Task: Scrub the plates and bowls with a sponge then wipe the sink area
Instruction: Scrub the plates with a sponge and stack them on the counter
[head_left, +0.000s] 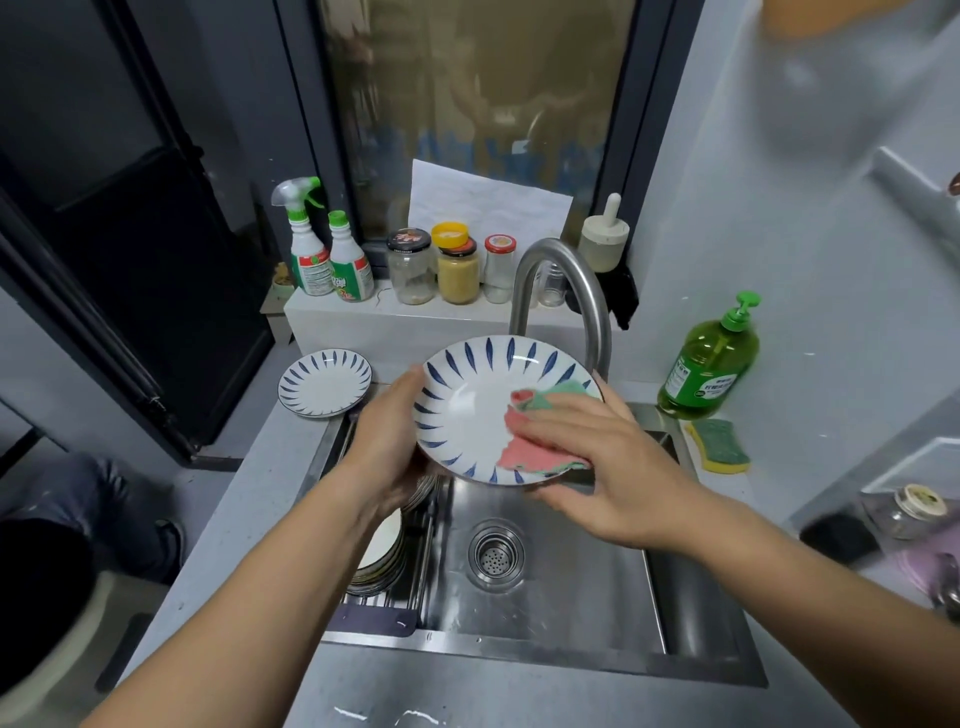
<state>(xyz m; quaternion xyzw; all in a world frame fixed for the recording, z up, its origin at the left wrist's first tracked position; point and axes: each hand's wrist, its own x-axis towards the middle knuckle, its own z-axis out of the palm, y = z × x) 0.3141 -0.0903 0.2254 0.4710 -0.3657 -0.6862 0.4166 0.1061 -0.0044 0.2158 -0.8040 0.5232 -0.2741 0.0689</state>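
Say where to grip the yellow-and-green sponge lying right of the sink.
Probably across its narrowed waist, fingers and thumb on the long yellow sides, coming from above: the yellow-and-green scrub sponge lies flat, green face up, on the grey counter.

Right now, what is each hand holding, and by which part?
The left hand grips the blue-patterned plate by its left rim. The right hand pinches the pink-and-green cloth against the plate's lower right rim, fingers on top, thumb beneath.
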